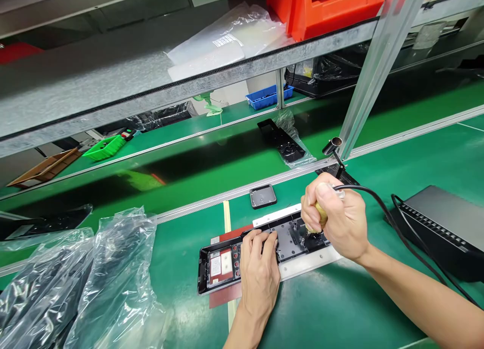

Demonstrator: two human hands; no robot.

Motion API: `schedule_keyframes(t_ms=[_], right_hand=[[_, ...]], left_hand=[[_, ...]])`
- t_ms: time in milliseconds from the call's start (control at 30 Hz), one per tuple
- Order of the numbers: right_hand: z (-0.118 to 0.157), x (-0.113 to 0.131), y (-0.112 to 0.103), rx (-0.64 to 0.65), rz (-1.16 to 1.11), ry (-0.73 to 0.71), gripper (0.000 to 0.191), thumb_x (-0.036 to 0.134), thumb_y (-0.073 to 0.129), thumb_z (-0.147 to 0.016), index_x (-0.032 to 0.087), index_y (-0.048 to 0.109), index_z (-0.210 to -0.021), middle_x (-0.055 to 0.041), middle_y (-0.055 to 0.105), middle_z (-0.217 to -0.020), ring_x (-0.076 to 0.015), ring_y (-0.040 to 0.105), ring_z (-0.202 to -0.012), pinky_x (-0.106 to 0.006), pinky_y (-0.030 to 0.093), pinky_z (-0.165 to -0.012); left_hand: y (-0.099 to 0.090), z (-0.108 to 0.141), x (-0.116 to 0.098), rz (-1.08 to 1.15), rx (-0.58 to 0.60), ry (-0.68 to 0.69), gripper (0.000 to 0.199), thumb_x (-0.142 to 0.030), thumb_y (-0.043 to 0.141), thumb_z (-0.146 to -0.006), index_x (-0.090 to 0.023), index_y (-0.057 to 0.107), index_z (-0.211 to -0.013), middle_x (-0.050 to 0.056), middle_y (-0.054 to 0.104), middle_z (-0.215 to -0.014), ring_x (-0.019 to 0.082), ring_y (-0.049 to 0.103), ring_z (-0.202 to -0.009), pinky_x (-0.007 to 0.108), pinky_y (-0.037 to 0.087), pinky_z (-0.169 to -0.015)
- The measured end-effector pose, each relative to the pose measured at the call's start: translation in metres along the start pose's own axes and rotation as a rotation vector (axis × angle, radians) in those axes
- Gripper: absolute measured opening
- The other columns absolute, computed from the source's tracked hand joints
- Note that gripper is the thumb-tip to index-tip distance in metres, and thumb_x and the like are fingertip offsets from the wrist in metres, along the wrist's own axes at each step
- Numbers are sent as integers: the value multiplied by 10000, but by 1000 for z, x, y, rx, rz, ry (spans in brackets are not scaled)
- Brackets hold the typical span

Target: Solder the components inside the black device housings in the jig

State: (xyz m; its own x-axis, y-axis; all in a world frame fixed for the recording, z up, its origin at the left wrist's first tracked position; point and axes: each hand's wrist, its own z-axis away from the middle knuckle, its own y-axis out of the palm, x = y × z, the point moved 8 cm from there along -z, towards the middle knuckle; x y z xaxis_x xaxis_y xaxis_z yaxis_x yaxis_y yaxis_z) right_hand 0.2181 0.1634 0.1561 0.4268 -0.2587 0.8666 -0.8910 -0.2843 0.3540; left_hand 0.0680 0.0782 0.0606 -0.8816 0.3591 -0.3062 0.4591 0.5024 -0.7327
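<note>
- The long black plastic housing lies open side up on the green worktop, its long axis running left to right across the person, the right end slanting farther away.
- The right grip, a bare right hand, is closed in a fist around the yellowish handle of a corded tool, thumb uppermost; a black cable trails off to the right.
- The relation that matters most: this fist sits above the housing's right end, so the housing stretches down and leftward from it. The tool points down into that end; whether its tip touches is hidden.
- The left grip, a bare left hand, lies palm down across the housing left of its middle, fingers together and slightly bent; the thumb is out of sight, so I cannot tell whether it pinches the edge or only rests there.
- The left hand is nearer the housing, directly upon it.
- A silver metal strip runs along the housing's near side; a reddish-brown sheet shows beneath its left end.
</note>
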Motion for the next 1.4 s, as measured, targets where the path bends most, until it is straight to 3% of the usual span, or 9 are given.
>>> schedule_keyframes(t_ms=[500, 633, 767, 900, 1033, 1100, 1233, 1400], right_hand=[[3, -17, 4, 60, 83, -30, 371, 419, 567, -1068, 213, 494, -768, 54, 441, -594, -85, 423, -476, -226, 323, -423], [5, -22, 0, 66, 138, -29, 386, 391, 534, -1087, 219, 463, -749, 35, 458, -622, -98, 459, -509, -248, 340, -435], [8, -25, -5, 78, 170, -36, 376, 369, 523, -1094, 221, 472, -752, 26, 459, -632, -108, 471, -533, -264, 337, -446], [10, -25, -7, 86, 178, -68, 398, 370, 511, -1098, 221, 470, -731, 20, 459, -628, -117, 477, -547, -274, 343, -458], [11, -28, -8, 70, 203, -80, 396, 399, 550, -1076, 223, 480, -729, 13, 476, -624, -136, 487, -560, -295, 363, -477], [11, -29, -9, 68, 211, -85, 399, 409, 565, -1067, 223, 482, -723, 7, 491, -635, -141, 492, -565, -305, 370, -487], [12, -30, -9, 81, 228, -92, 403, 376, 538, -1083, 221, 475, -715, 8, 497, -656, -135, 493, -576, -309, 374, -507], [13, -28, -8, 97, 246, -118, 385, 322, 494, -1108, 218, 454, -740, 31, 480, -669, -106, 488, -572, -299, 386, -544]], left_hand=[[2, 1, 0, 22, 4, -8, 381, 24, 540, -969, -173, 655, -1275, 108, 700, -1085, 298, 556, -1166, 490, 535, -1020], [-4, -3, 1, 78, 4, -40, 339, -5, 531, -995, -176, 672, -1251, 95, 705, -1058, 267, 573, -1086, 456, 532, -986], [-7, -25, 25, 86, 151, -176, 256, -132, 511, -1050, -194, 731, -1165, 84, 723, -1017, 254, 611, -978, 422, 542, -891], [-1, -62, 70, -19, 307, -292, 307, -206, 468, -1079, -176, 764, -1156, 100, 749, -1035, 269, 648, -1014, 422, 517, -931], [24, -99, 108, -91, 361, -297, 293, -158, 528, -1031, -170, 790, -900, 96, 753, -890, 264, 678, -942, 388, 517, -875], [43, -110, 119, -125, 386, -286, 263, -141, 553, -1014, -160, 778, -879, 96, 747, -889, 250, 680, -943, 376, 519, -873], [75, -120, 126, -193, 414, -267, 158, -192, 607, -1013, -142, 735, -934, 67, 720, -948, 222, 668, -999, 418, 515, -963], [90, -119, 132, -220, 423, -291, 170, -251, 629, -1022, -141, 705, -916, 49, 708, -967, 214, 674, -1018, 448, 528, -992]])
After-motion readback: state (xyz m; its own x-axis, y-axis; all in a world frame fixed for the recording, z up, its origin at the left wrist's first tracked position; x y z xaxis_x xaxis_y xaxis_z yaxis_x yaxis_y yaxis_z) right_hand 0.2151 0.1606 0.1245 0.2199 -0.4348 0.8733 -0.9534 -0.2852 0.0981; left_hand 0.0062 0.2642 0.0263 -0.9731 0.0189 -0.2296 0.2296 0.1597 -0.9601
